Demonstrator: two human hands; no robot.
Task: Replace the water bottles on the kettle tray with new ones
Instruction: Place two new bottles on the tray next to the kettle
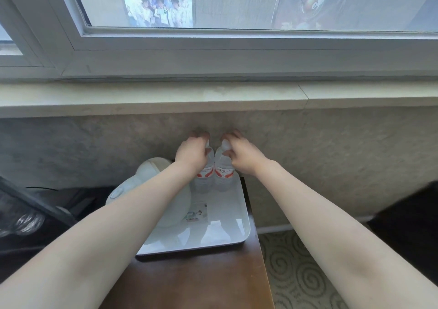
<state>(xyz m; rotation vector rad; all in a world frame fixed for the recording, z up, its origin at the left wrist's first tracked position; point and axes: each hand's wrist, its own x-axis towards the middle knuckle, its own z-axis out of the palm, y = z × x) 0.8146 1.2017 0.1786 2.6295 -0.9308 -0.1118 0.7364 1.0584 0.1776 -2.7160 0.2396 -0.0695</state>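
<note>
Two clear water bottles with red-and-white labels stand side by side at the far end of a white tray point(237, 233). My left hand point(192, 153) grips the top of the left bottle point(204, 176). My right hand point(241, 153) grips the top of the right bottle point(223, 173). Both bottles are upright, close to the wall, and their bases look to be on the tray. A white kettle point(147, 173) sits on the tray's left side, partly hidden by my left forearm.
The tray rests on a brown wooden table point(196, 282) against a wall, below a stone windowsill point(151, 97). A small card point(198, 212) lies on the tray. Dark objects stand at left and right. Patterned carpet point(291, 270) lies to the right of the table.
</note>
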